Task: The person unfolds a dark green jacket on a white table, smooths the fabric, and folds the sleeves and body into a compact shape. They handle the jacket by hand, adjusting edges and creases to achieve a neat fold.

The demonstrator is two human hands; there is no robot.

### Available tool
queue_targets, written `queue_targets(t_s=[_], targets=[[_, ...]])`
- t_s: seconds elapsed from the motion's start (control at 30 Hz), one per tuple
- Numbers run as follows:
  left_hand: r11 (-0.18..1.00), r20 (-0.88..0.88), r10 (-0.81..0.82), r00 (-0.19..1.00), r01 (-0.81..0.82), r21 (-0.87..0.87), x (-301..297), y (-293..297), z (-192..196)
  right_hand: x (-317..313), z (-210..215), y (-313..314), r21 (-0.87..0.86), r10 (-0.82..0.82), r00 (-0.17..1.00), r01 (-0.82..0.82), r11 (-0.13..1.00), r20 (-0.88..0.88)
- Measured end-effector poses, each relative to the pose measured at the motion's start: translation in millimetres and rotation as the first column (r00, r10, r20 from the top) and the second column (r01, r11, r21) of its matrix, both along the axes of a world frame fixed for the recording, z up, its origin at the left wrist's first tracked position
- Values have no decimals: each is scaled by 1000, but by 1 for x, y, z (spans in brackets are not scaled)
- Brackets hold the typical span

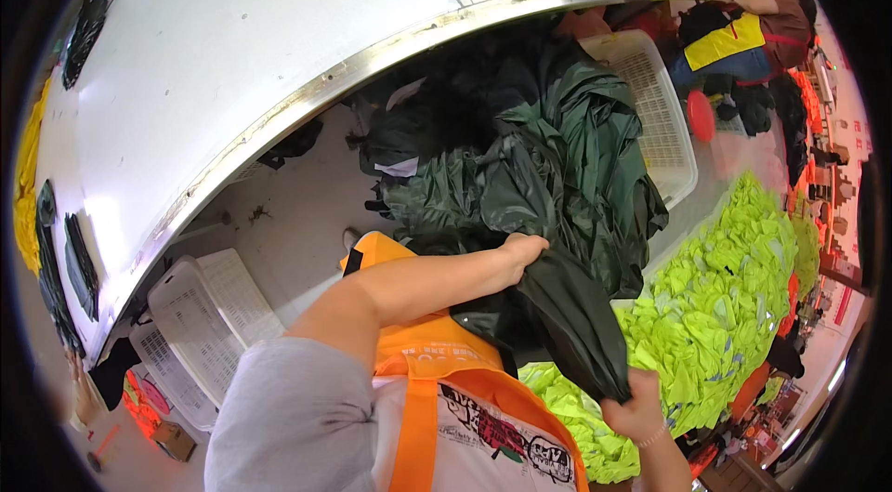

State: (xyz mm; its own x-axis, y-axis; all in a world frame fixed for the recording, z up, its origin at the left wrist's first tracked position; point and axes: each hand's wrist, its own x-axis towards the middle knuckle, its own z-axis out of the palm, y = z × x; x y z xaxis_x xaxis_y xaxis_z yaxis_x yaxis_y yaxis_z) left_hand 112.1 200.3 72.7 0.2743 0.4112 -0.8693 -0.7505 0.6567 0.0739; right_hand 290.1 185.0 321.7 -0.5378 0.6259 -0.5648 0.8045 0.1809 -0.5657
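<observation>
A dark green fabric piece (pixel 557 306) stretches between both of my hands. My left hand (pixel 523 253) is closed on its upper part, close to a big heap of dark green garments (pixel 530 148). My right hand (pixel 635 406) grips its lower corner near the bottom of the picture. The heap fills a white plastic basket (pixel 662 116). I wear an orange vest (pixel 437 371) over a grey sleeve.
A long white table (pixel 242 55) with a metal edge curves across the top left. White baskets (pixel 190 315) are stacked on the floor at lower left. A pile of neon yellow garments (pixel 725 297) lies at right. Another person (pixel 762 32) bends over at the far top right.
</observation>
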Motion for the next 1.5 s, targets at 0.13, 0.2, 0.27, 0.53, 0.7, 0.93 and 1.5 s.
queue_targets(t_s=[0.13,0.2,0.27,0.53,0.7,0.93,1.5], targets=[[953,-204,-126,971,176,248,-43,-5,88,14,46,6,98,33,998,-28,995,-54],[825,-515,-187,836,418,379,-31,-24,82,22,48,2,166,41,987,-16,986,-152],[667,-593,-140,793,518,535,-12,-45,73,47,40,8,25,31,999,-30,999,-35],[266,-865,-454,215,959,99,27,-65,-8,48,-120,101,-403,28,988,-88,911,-153],[200,-883,-431,186,974,107,23,-66,16,-116,-278,136,-178,159,985,-146,973,61],[375,-816,-482,317,917,135,2,-81,14,-104,-438,59,-390,391,414,-91,916,822],[311,-582,8,813,551,775,-39,-52,183,-109,-158,120,-221,602,704,-563,796,377]])
